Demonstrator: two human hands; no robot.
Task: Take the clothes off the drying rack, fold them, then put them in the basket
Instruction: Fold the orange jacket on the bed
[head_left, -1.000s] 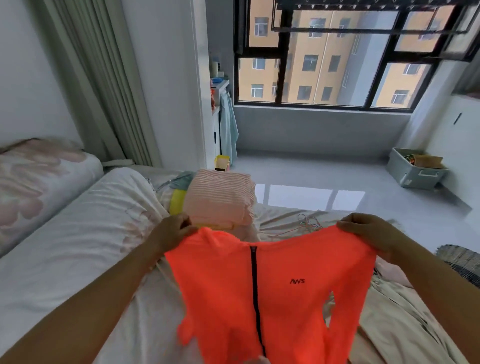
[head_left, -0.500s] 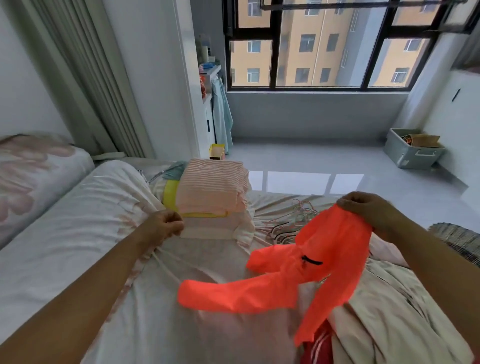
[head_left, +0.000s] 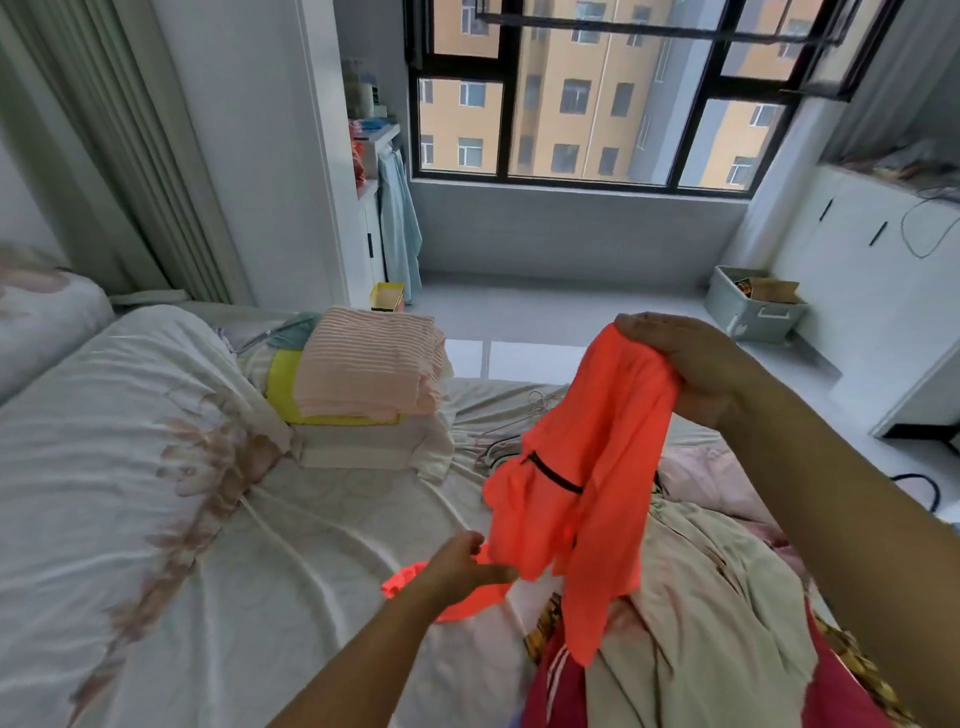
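Two hands | right hand clamped on orange jacket | left hand, grip apart, moved down to hem

Bedroom in home. Bed with rumpled floral bedding, pillow at left, long curtain beside it. Stack of folded clothes on bed. Big window facing apartment block. White cupboards, storage box on tiled floor.

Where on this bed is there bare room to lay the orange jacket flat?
Bare sheet lies in front of the folded stack, bordered by the rumpled quilt on the left and your left hand. Crowded: the unfolded heap at right, hangers behind it.
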